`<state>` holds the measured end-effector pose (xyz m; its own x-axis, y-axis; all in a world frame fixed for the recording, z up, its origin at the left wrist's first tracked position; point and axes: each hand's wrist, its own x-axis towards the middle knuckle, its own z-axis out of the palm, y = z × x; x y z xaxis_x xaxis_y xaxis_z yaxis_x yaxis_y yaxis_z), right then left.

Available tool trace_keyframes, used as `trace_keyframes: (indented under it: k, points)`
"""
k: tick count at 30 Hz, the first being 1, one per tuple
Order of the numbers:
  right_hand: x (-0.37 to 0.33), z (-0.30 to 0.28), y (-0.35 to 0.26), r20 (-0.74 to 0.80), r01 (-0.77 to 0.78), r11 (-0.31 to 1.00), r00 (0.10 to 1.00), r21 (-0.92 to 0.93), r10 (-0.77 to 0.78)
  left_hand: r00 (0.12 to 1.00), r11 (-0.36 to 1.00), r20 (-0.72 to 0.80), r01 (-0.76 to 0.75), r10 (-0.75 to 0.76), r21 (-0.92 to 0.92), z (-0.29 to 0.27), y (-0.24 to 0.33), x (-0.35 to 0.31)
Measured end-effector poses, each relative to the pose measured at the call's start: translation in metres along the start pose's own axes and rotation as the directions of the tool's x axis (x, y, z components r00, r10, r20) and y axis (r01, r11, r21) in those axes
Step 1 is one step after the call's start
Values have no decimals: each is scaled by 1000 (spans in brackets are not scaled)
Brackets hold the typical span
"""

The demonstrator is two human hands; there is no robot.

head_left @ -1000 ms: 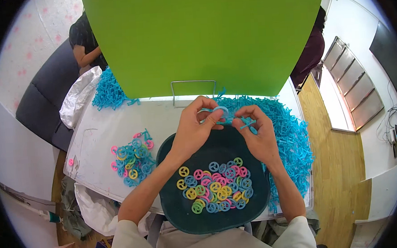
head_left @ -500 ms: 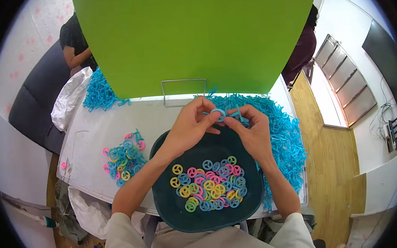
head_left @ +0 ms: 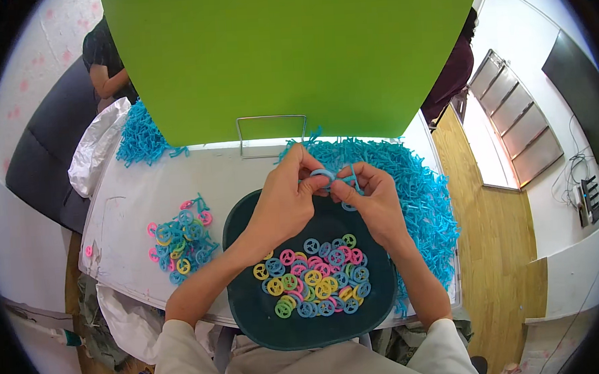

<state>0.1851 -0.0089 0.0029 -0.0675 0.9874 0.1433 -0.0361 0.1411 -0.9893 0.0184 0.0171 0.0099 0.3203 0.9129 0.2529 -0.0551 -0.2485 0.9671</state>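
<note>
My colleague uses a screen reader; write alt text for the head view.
Left hand pinches a light-blue ring, right hand a blue piece, near a dark green tub of colourful spoked wheels; a heap of blue sticks lies at right.

Shows pale blue on the hand-held round plastic ring (head_left: 322,174), turquoise on the thin plastic stem (head_left: 354,174) beside it. Mixes yellow, pink, pale blue and light green among the small spoked plastic wheels (head_left: 313,277) in the dark green rounded-square plastic basin (head_left: 380,304). Joins turquoise with pink, yellow and pale blue in the jumbled plastic pile (head_left: 183,237) on the white flat tabletop (head_left: 126,237). Runs solid turquoise through the large heap of thin plastic pieces (head_left: 422,207). Spreads plain lime green across the flat upright panel (head_left: 293,58), and pink blotches over the white wall (head_left: 48,44).
</note>
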Motion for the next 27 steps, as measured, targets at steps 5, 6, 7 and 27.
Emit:
trace_keyframes:
  k: [5, 6, 7, 27]
  points:
    - [3, -1, 2, 78, -116, 972, 992, 205, 102, 984, 905, -31, -151, 178, 397, 1, 5, -4]
    - [3, 0, 2, 77, -116, 972, 992, 206, 102, 984, 905, -30, -151, 177, 397, 1, 6, -5]
    - [3, 1, 1, 72, -112, 968, 993, 225, 98, 970, 862, -41, -193, 239, 469, 2, 7, -5]
    - [-3, 9, -4, -160, 147, 955, 968, -259, -193, 988, 990, -73, -140, 138, -31, -1, 8, 1]
